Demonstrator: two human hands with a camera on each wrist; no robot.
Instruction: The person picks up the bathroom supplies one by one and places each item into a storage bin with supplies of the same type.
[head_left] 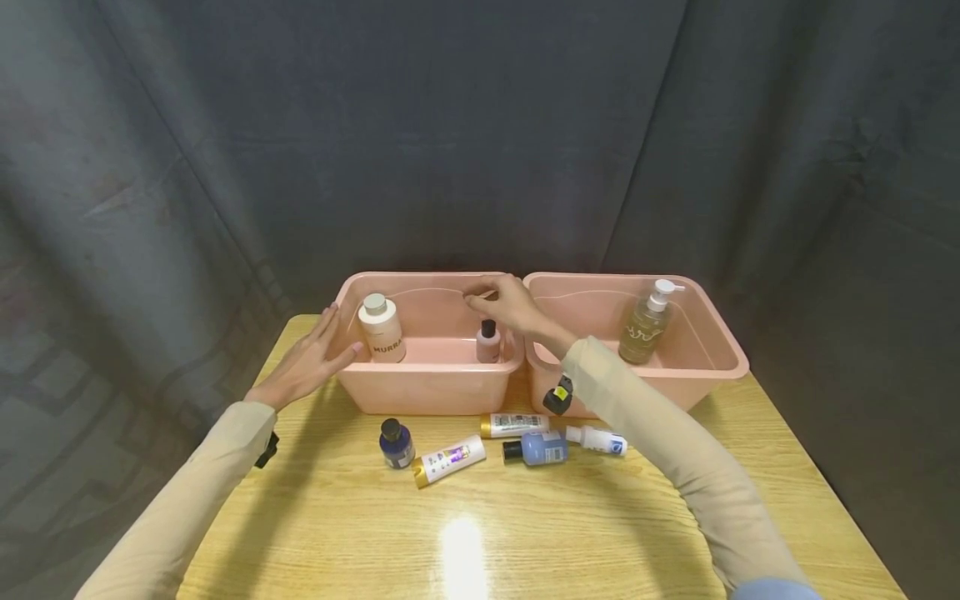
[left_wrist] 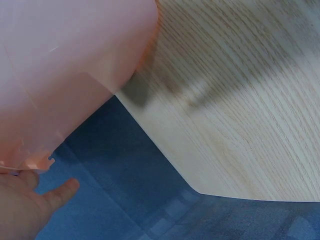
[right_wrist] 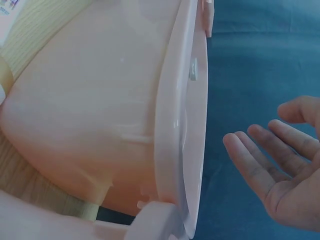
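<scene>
My left hand (head_left: 306, 360) rests at the left rim of the left pink bin (head_left: 420, 392), fingers extended. In the left wrist view, fingers (left_wrist: 62, 194) of that hand show beside the bin's edge. Above the right part of the same bin, my right hand (head_left: 508, 302) hovers with loosely bent fingers, and the right wrist view shows nothing in them. Just below it in the bin stands a small pink bottle (head_left: 488, 345) with a black cap. A white bottle (head_left: 384, 335) with a pale cap stands at the bin's left.
Right beside it, a second pink bin (head_left: 712, 354) contains an olive pump bottle (head_left: 643, 332). On the wooden table (head_left: 360, 533) in front lie a dark blue bottle (head_left: 397, 447), two white-and-gold containers (head_left: 453, 459), a light blue bottle (head_left: 542, 448) and a small white bottle (head_left: 602, 441).
</scene>
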